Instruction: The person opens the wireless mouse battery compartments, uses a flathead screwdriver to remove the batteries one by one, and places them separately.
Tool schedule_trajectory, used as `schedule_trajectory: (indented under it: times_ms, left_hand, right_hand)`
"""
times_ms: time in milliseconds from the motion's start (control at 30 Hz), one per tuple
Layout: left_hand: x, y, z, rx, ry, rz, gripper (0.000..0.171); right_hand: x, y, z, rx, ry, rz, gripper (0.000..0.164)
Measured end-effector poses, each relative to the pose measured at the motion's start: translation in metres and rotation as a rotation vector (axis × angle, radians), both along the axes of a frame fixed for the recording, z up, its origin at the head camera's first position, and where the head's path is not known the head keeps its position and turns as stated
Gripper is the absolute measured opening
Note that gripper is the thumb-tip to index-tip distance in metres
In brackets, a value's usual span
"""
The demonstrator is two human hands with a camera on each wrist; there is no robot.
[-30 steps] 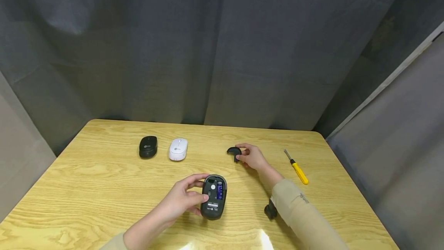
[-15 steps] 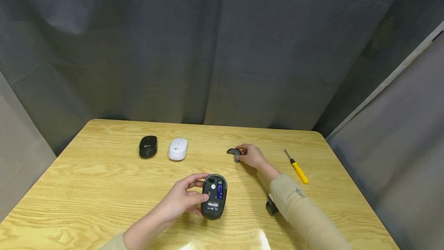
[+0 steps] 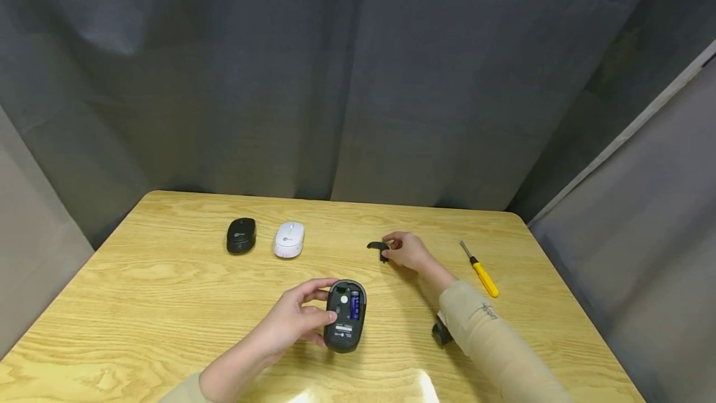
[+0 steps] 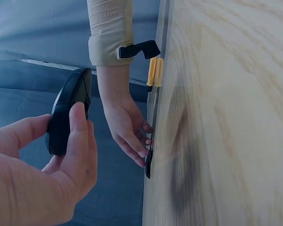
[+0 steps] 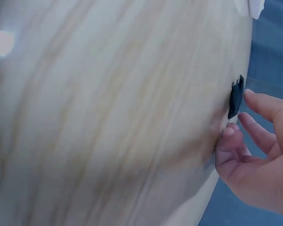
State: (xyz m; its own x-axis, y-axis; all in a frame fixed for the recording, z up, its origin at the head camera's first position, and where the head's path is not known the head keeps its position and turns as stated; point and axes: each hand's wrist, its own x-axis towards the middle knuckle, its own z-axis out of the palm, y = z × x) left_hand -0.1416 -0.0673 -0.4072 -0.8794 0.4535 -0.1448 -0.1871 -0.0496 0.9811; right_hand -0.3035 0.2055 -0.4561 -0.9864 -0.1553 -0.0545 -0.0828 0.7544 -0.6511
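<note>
My left hand holds a black computer mouse with its underside turned up, above the near middle of the table. Its battery bay is uncovered, and a blue battery lies in it. In the left wrist view the mouse is seen edge-on between thumb and fingers. Farther back on the right, my right hand pinches the edge of a small black T-shaped battery cover at the table surface. The right wrist view has the cover at the fingertips of the right hand.
A second black mouse and a white mouse stand at the back left of the wooden table. A yellow-handled screwdriver lies on the right. Grey curtains hang behind the table.
The battery cover has tilted in my right hand's fingers, from an arched outline to a flatter T shape. My left hand and its mouse have stayed almost still.
</note>
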Motion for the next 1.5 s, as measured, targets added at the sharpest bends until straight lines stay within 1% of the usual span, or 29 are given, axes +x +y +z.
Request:
schedule_trajectory:
  times_ms: [167, 300, 400, 533, 633, 733, 833, 967, 1133, 1333, 1500]
  left_hand:
    - [-0.001, 0.0, 0.001, -0.006, -0.002, 0.019, 0.063]
    - [-0.002, -0.001, 0.0, -0.01, -0.013, 0.027, 0.063]
    - [-0.002, -0.001, 0.0, -0.006, -0.019, 0.03, 0.063]
    - [-0.003, -0.002, 0.001, -0.001, -0.02, 0.03, 0.063]
    - [-0.003, -0.002, 0.001, 0.0, -0.016, 0.031, 0.062]
    - [-0.004, -0.001, 0.002, 0.0, -0.015, 0.034, 0.061]
    - [-0.004, -0.002, 0.002, -0.001, -0.013, 0.037, 0.061]
    - [-0.004, -0.002, 0.002, -0.002, -0.01, 0.044, 0.06]
    - [-0.002, -0.002, 0.002, 0.005, -0.006, 0.042, 0.058]
    - [-0.003, -0.001, 0.004, 0.007, 0.001, 0.036, 0.057]
    - [-0.004, 0.0, 0.003, 0.012, 0.006, 0.033, 0.056]
  right_hand:
    - [0.006, 0.005, 0.011, -0.046, -0.015, 0.01, 0.039]
    - [0.013, 0.005, 0.027, -0.076, -0.028, 0.027, 0.039]
    - [0.019, 0.004, 0.041, -0.085, -0.011, 0.046, 0.037]
    - [0.026, 0.003, 0.057, -0.123, 0.02, 0.088, 0.037]
    - [0.032, 0.002, 0.067, -0.175, 0.003, 0.121, 0.038]
    - [0.037, 0.001, 0.076, -0.214, -0.03, 0.133, 0.038]
    - [0.045, 0.0, 0.086, -0.215, -0.039, 0.146, 0.039]
    - [0.06, -0.004, 0.098, -0.226, -0.033, 0.164, 0.04]
    - [0.078, -0.008, 0.104, -0.257, -0.023, 0.186, 0.043]
    - [0.095, -0.013, 0.105, -0.292, -0.039, 0.212, 0.043]
    - [0.107, -0.016, 0.102, -0.319, -0.049, 0.277, 0.043]
